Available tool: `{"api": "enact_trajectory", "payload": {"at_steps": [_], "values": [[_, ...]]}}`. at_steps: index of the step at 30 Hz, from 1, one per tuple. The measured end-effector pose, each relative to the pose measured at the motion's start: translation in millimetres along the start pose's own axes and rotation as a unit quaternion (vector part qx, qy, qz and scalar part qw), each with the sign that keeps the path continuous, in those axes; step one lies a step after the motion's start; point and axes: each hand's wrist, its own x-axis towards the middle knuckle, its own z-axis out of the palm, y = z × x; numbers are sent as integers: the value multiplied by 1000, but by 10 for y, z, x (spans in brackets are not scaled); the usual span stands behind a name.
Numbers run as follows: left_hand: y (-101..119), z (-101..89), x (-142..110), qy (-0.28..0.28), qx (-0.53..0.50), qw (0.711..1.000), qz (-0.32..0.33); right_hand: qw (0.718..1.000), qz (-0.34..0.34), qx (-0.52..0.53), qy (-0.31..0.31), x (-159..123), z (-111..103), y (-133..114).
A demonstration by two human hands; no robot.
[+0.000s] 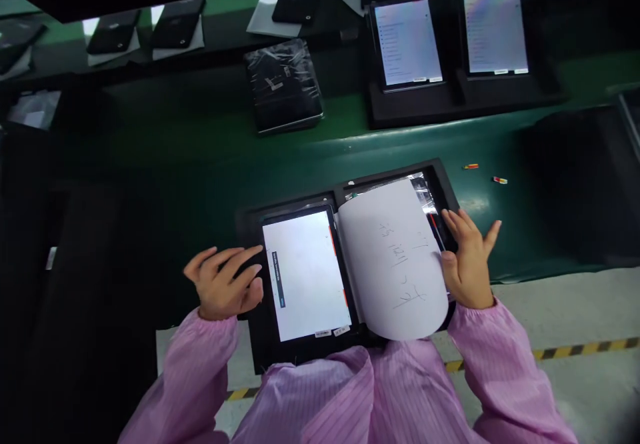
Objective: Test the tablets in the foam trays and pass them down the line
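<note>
A black foam tray [250, 224] lies in front of me on the green belt. Its left slot holds a tablet [305, 274] with a lit white screen. A curled white sheet with handwriting [393, 257] covers the right slot, where a plastic-wrapped item shows at the top. My left hand [225, 284] rests at the tablet's left edge, fingers spread, fingertips touching its bezel. My right hand [467, 257] lies on the right edge of the sheet and tray, fingers apart, thumb against the paper.
Beyond, a second black tray [425, 107] holds two lit tablets [407, 43]. A wrapped black tablet [285, 84] lies on the belt. Several dark devices on white sheets line the far side. Two small coloured bits [470, 166] lie right of my tray.
</note>
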Motion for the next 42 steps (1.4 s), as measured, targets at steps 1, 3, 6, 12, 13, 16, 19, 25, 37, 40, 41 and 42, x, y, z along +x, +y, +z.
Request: {"api": "enact_trajectory", "payload": {"at_steps": [1,3,6,12,13,16,19,25,37,40,41,42], "values": [[-30,16,2,11,3,1000,-14,1000,-10,1,-15,46,20,17],[-49,92,41,5,-5,999,-45,998,-33,0,-45,149,47,40],[-32,247,106,-23,-13,996,-81,994,-67,-11,-86,286,72,44],[15,370,138,-49,4,994,-95,986,-113,-18,-120,412,142,39],[31,366,149,-60,3,994,-97,986,-115,-18,-121,422,152,48],[96,362,198,-100,-5,990,-98,985,-109,-13,-130,444,170,74],[159,402,250,-132,-24,988,-83,986,-104,2,-128,452,172,75],[201,507,299,-185,-64,979,-58,987,-101,-1,-124,456,158,55],[73,478,329,-208,-116,967,-94,985,-80,18,-149,497,96,54],[-108,482,309,-218,-38,962,-160,996,6,16,-83,672,-105,351],[-153,488,302,-229,-17,958,-173,997,50,-12,-59,760,-177,516],[-186,495,296,-241,-5,954,-179,993,88,-55,-48,860,-240,702]]}}
